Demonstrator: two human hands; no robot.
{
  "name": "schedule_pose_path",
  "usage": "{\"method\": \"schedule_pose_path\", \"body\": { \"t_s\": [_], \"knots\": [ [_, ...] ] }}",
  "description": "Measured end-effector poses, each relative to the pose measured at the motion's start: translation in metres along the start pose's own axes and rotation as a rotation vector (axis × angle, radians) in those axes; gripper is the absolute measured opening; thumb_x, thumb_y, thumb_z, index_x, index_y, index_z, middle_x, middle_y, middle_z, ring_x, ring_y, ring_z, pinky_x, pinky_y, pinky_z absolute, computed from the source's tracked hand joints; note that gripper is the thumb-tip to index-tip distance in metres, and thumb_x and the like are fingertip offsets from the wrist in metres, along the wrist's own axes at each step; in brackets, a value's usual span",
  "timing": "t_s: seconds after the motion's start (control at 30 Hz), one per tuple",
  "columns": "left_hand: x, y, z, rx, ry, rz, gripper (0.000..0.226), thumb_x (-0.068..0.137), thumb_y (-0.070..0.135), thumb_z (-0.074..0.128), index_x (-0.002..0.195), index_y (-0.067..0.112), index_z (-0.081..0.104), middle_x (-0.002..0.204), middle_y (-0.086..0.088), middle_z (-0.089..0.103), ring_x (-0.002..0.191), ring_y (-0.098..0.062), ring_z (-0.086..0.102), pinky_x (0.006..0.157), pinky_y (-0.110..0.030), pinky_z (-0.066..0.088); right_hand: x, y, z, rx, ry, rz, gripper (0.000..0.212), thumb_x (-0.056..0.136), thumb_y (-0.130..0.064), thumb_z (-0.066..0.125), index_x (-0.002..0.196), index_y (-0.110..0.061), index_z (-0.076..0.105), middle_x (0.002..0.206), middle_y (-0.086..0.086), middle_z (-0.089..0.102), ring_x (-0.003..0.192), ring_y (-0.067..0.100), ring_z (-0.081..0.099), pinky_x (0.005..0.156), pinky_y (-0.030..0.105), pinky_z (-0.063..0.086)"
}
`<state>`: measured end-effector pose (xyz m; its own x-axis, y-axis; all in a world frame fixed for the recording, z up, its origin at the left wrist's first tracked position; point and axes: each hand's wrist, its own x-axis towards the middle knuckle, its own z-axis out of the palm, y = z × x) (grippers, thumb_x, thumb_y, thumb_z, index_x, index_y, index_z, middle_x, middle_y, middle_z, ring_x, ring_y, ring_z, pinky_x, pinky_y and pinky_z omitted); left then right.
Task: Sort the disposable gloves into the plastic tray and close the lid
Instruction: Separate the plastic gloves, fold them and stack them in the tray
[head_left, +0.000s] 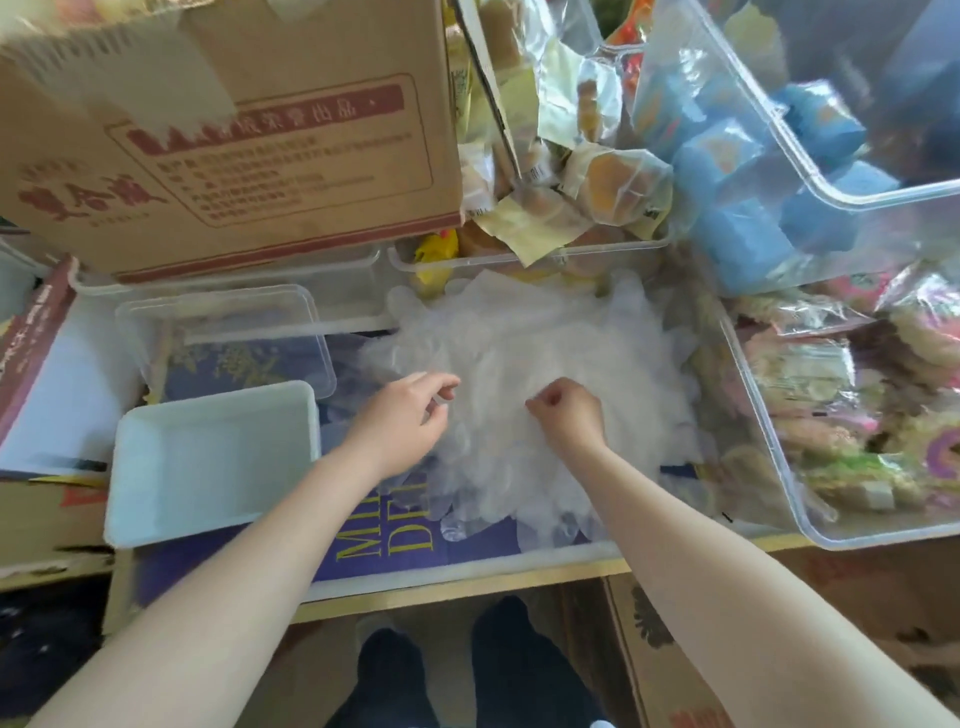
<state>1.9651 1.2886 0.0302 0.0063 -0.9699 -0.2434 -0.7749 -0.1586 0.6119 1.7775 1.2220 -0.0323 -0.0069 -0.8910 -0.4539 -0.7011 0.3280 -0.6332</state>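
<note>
Head view, looking down at a crowded work surface. A loose pile of translucent disposable gloves (524, 374) is lying at centre on a purple printed sheet (384, 545); single gloves are blending together, so no count can be made. The left hand (405, 415) is resting on the pile's left edge, with thumb and forefinger pinching a glove cuff. The right hand (569, 410) is sitting on the middle of the pile with fingers curled in; it appears to be pinching glove film, though the film is too sheer to make out between the fingertips. Both forearms are reaching in from the near edge.

The white plastic tray (208, 462) is standing open to the near left of the pile, just beside the left forearm, and no gloves are showing in it. Its clear lid (223, 338) is lying apart from it on the far side, with its near edge hidden behind the tray.

A cardboard box (228, 140) with blurred red print is overhanging the far left. A clear bin of wrapped snacks (561, 192) is sitting at far centre, with a tilted clear bin of blue packets (769, 171) to its right, cut off by the frame. A clear bin of bagged pastel snacks (852, 415) is filling the right side. The person's dark shoes (452, 670) are showing below the table edge.
</note>
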Motion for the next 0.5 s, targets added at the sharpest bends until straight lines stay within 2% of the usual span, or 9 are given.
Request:
{"method": "schedule_pose_path", "body": {
  "t_s": [0.1,0.2,0.27,0.37,0.43,0.5],
  "knots": [
    [0.002,0.003,0.008,-0.022,0.046,-0.026,0.033,0.09,0.005,0.05,0.121,0.012,0.058,0.109,0.002,0.061,0.093,-0.018,0.058,0.086,-0.032,0.045,0.0,-0.002,-0.016,0.071,0.031,-0.191,0.013,0.088,-0.015,0.06,0.077,-0.008,0.062,0.078,0.006,0.058,0.077,0.022,0.052,0.062,0.029,0.033],
    [0.005,0.007,0.015,-0.068,0.068,-0.055,0.033,0.09,0.005,0.05,0.121,0.012,0.058,0.107,0.004,0.06,0.094,-0.017,0.058,0.086,-0.031,0.046,-0.001,0.004,-0.036,0.008,0.125,-0.42,0.016,0.089,-0.013,0.06,0.084,-0.002,0.071,0.096,0.011,0.065,0.09,0.027,0.057,0.074,0.029,0.039],
    [0.008,0.012,0.018,-0.131,0.069,-0.078,0.034,0.092,0.006,0.05,0.124,0.013,0.055,0.107,0.006,0.058,0.095,-0.016,0.057,0.087,-0.03,0.045,-0.005,0.003,-0.052,0.018,0.161,-0.549,0.016,0.091,-0.012,0.059,0.089,-0.005,0.073,0.111,0.007,0.063,0.098,0.022,0.056,0.08,0.025,0.039],
    [0.014,0.027,0.014,-0.273,0.111,-0.068,0.04,0.094,0.008,0.049,0.133,0.015,0.046,0.116,0.007,0.053,0.099,-0.014,0.054,0.09,-0.027,0.043,-0.015,-0.009,-0.074,0.155,0.026,-0.629,0.013,0.09,-0.01,0.058,0.086,-0.008,0.071,0.115,-0.001,0.06,0.104,0.01,0.054,0.086,0.02,0.038],
    [0.02,0.037,0.004,-0.345,0.182,-0.024,0.048,0.094,0.012,0.051,0.139,0.017,0.036,0.128,0.005,0.046,0.105,-0.01,0.049,0.09,-0.023,0.04,-0.023,-0.021,-0.086,0.276,-0.09,-0.591,0.007,0.085,-0.016,0.063,0.084,-0.012,0.069,0.108,-0.004,0.064,0.101,0.009,0.059,0.091,0.024,0.042],
    [0.027,0.047,-0.012,-0.362,0.233,0.082,0.06,0.09,0.027,0.057,0.143,0.019,0.029,0.136,0.007,0.037,0.117,-0.006,0.041,0.096,-0.019,0.034,-0.033,-0.037,-0.099,0.394,-0.263,-0.533,0.004,0.085,-0.01,0.066,0.083,-0.013,0.065,0.104,-0.001,0.068,0.097,0.007,0.062,0.091,0.023,0.046]
  ]
}}
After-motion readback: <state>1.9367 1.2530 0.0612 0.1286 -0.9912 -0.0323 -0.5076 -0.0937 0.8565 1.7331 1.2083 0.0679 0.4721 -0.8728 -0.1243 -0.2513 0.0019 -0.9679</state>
